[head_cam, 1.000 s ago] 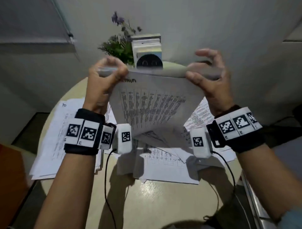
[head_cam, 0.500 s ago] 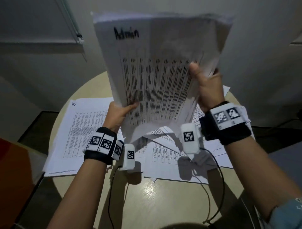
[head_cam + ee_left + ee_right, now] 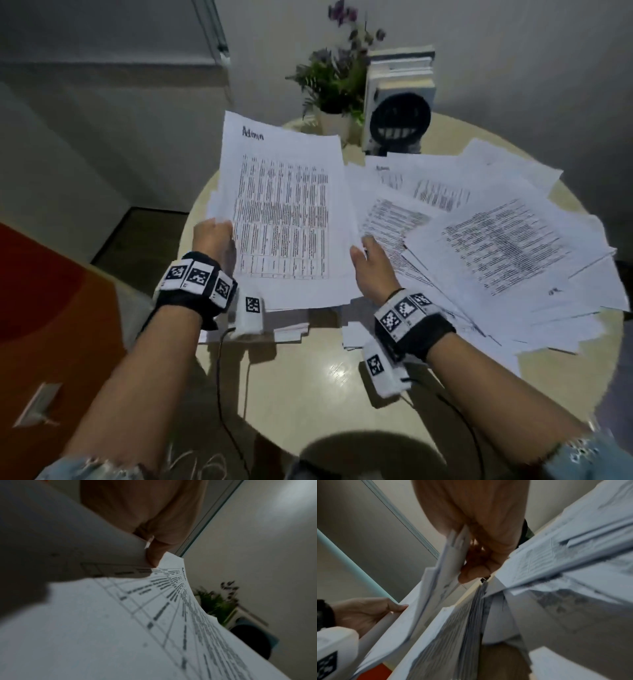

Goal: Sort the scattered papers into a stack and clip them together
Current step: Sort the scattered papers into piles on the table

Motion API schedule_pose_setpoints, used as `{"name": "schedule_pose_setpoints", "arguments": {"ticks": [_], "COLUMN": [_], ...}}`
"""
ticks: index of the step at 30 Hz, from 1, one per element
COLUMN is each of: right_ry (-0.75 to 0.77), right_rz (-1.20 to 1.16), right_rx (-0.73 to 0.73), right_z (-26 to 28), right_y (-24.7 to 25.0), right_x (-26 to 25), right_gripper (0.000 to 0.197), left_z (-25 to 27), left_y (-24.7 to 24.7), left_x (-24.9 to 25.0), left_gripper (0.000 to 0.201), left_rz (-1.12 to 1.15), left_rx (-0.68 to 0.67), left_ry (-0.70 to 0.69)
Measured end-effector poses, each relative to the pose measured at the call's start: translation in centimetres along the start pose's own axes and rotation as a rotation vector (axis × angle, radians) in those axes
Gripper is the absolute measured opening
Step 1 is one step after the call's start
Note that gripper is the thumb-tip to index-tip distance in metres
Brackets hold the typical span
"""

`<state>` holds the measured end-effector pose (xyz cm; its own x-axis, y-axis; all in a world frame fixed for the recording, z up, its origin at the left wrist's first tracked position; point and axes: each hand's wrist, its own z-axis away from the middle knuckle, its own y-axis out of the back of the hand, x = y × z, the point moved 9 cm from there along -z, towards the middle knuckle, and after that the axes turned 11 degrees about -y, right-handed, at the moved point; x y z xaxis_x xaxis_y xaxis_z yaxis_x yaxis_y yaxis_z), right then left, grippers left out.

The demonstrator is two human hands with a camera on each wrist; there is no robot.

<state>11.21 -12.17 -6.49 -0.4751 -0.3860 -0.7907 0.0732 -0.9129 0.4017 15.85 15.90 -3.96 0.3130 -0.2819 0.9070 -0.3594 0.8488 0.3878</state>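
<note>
Lowering the gathered "Admin" bundle [image 3: 284,219] from its upright, raised pose half a second ago toward the sheets lying at the left of the round table [image 3: 308,394]; squaring apparently done, collection of the scattered papers [image 3: 496,246] at right pending, no clip seen. Left hand [image 3: 213,240] clasping the bundle's left edge, thumb on top. Right hand [image 3: 371,270] pinching the lower right edge, fingers curled beneath.

Place: you're in an office corner.
Evidence: printed papers [image 3: 496,246] spread over your round bench [image 3: 308,387]; "Admin" handwritten on 1 sheet [image 3: 284,219]; stacked books [image 3: 399,72] beside a potted plant [image 3: 330,85].
</note>
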Motion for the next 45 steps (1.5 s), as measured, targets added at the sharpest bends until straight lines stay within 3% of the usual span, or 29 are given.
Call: {"name": "schedule_pose_setpoints", "arguments": {"ticks": [1,4,7,9,13,18,23,27,30,32,34,36,39,42,45], "right_ry": [0.0,-0.025,-0.074,-0.114,-0.162,-0.138,-0.269,-0.294,-0.241,-0.227,-0.208,-0.232,-0.286,-0.325,-0.29], "right_rz": [0.042,0.162,0.321,0.371,0.455,0.534,0.473,0.564,0.36,0.156,0.045,0.133,0.318,0.313,0.25], "right_rx": [-0.003,-0.03,-0.077,-0.063,-0.03,-0.098,-0.005,-0.135,0.079,0.153,0.069,-0.016,-0.007,-0.037,-0.089], "right_z": [-0.1,-1.3,-2.0,-2.3,-2.1,-1.2,-1.8,-1.6,-1.9,-2.5,-2.4,-1.5,0.6,1.7,0.6], "right_y": [-1.4,-5.3,-8.3,-8.9,-10.1,-13.4,-9.9,-11.0,-9.0,-8.3,-9.6,-11.8,-14.5,-15.7,-13.6], "right_x": [-0.1,0.5,1.4,2.1,3.1,3.3,3.5,4.2,3.0,2.6,2.4,2.8,3.8,4.0,3.5], "right_gripper": [0.022,0.041,0.044,0.046,0.046,0.035,0.008,0.017,0.013,0.032,0.053,0.064,0.069,0.07,0.065], "left_z": [-0.7,-2.4,-3.2,-3.6,-4.7,-4.3,-5.7,-6.1,-5.8,-5.6,-5.3,-4.6,-3.1,-2.2,-1.9], "left_y": [1.0,3.0,3.6,4.3,4.8,2.9,4.2,4.3,4.0,4.1,4.1,3.7,2.2,1.1,1.5], "left_x": [-1.4,-5.1,-7.7,-9.5,-12.0,-12.3,-11.4,-11.4,-11.9,-12.2,-12.2,-12.1,-12.0,-12.1,-11.1], "left_gripper": [0.03,0.036,0.038,0.037,0.033,0.034,0.035,0.043,0.044,0.044,0.044,0.044,0.062,0.081,0.085], "left_rz": [-0.055,-0.301,-0.467,-0.526,-0.517,-0.256,-0.413,-0.55,-0.525,-0.527,-0.516,-0.479,-0.364,-0.453,-0.577], "left_rx": [0.017,-0.026,-0.124,-0.118,-0.15,-0.161,-0.134,-0.155,-0.179,-0.183,-0.175,-0.15,-0.141,-0.23,-0.214], "left_ry": [0.051,0.129,0.144,0.177,0.227,0.222,0.149,0.152,0.158,0.146,0.14,0.164,0.243,0.283,0.281]}}
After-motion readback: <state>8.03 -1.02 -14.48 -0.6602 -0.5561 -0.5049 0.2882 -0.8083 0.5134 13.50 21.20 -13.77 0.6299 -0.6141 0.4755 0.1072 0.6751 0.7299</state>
